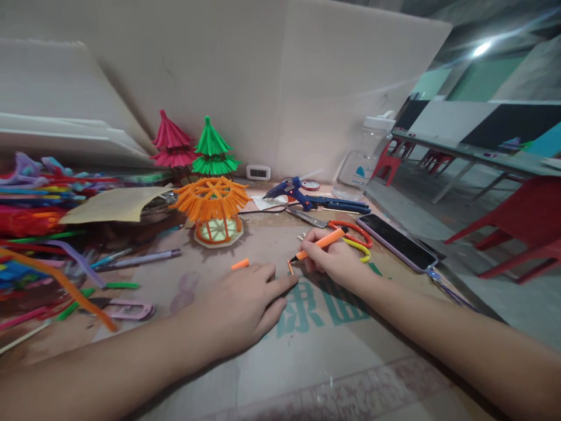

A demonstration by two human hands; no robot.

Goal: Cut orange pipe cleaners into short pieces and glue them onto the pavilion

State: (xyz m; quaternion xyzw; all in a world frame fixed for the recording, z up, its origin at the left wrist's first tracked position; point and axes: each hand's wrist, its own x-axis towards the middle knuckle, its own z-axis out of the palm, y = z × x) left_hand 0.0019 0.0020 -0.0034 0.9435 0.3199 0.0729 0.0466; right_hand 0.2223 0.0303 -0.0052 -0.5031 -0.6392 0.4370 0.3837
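My right hand (326, 254) is closed around an orange marker (325, 240). Its tip points down at the upper end of a short, thin orange stick (290, 268) on the cardboard-covered table. My left hand (249, 298) lies palm down with the index finger stretched out, its fingertip at the stick's lower end; the thumb is apart. Just beyond that hand rests the orange marker cap (240, 264). Behind it stands a small orange pavilion (214, 204) with a fringed roof and pale base. Scissors (350, 228) with orange handles lie past my right hand, beside a yellow handle loop (362, 250).
A blue glue gun (291, 190), pliers (342, 204), a phone (397, 241) and a water bottle (362, 155) line the back right. Pink (173, 140) and green (214, 146) tiered roofs stand behind the pavilion. Pipe cleaners (39, 216) and a pink cutter (129, 310) crowd the left.
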